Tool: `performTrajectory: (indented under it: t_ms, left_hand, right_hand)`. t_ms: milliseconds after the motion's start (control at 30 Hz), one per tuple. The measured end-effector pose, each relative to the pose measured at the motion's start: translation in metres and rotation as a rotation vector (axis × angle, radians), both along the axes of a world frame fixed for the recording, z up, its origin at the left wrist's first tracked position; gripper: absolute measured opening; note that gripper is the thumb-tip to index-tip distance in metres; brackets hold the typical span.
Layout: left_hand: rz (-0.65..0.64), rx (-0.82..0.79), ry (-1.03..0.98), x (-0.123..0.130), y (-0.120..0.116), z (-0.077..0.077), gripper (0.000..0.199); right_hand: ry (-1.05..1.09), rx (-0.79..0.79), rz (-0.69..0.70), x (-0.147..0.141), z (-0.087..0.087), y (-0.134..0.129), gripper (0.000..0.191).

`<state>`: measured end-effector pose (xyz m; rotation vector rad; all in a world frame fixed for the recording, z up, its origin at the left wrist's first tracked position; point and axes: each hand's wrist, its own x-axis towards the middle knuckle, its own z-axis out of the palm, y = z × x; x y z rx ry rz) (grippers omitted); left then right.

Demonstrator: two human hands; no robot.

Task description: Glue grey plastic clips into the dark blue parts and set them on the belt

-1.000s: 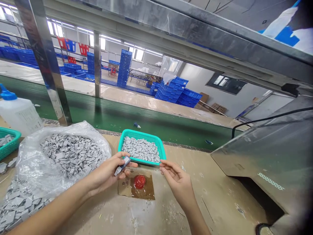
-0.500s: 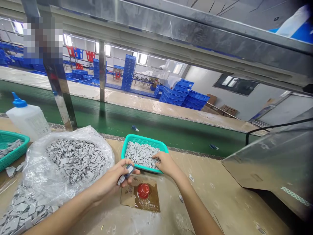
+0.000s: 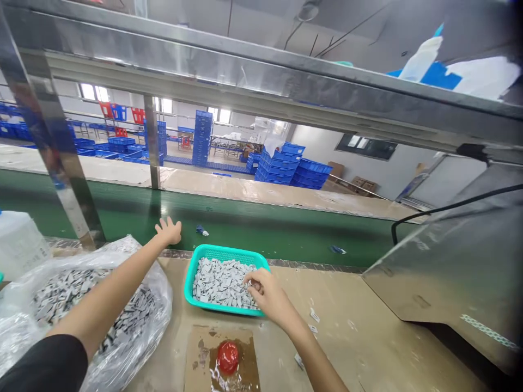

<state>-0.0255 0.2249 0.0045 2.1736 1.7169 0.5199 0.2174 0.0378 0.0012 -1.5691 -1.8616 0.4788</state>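
Note:
My left hand (image 3: pixel 168 231) is stretched far forward over the green conveyor belt, fingers spread, holding nothing. My right hand (image 3: pixel 267 291) rests curled at the near right of a teal plastic basket (image 3: pixel 223 253), its fingertips among the grey moulded parts (image 3: pixel 220 284) heaped inside. Whether those fingers pinch a part, I cannot tell. A clear plastic bag (image 3: pixel 153 321) of similar parts lies below my left forearm. Near the table's front, a red blob (image 3: pixel 227 357) sits on a stained cardboard piece (image 3: pixel 198 354).
A white bottle (image 3: pixel 18 245) stands at the far left, behind the bag. A steel post (image 3: pixel 71 185) rises beside the belt. A grey metal housing (image 3: pixel 441 267) fills the right side. Small white scraps (image 3: pixel 314 314) dot the table. Blue crates (image 3: pixel 278 166) stand stacked beyond the belt.
My left hand no longer holds the small part; it has moved forward past the bag, open. My right hand stays at the basket. The view has shifted, showing more of the table's near side.

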Motion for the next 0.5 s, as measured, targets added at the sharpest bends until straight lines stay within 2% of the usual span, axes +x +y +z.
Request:
performTrajectory:
  t_ms: [133,267,333,400,500]
  left_hand:
    - [-0.112,0.016,-0.020,0.036,0.014,-0.016,0.035]
    - [-0.153,-0.081,-0.112,0.048,0.019,-0.020,0.026]
    - [-0.126,-0.118,-0.201,0.044,0.017,-0.016,0.027]
    - [-0.091,-0.149,-0.321,0.037,0.006,-0.006,0.029]
    - [-0.071,-0.226,-0.549,0.025,-0.030,0.015,0.026]
  right_hand:
    - [0.217,-0.032,0.001,0.001,0.005,-0.021,0.014]
    - [0.630,-0.119,-0.025,-0.005,0.009,-0.048,0.024]
    - [0.736,-0.136,-0.045,-0.009,0.010,-0.061,0.026]
    - [0.743,-0.152,-0.033,-0.011,0.010,-0.071,0.023]
    - [0.569,-0.083,0.012,-0.016,0.007,-0.086,0.020]
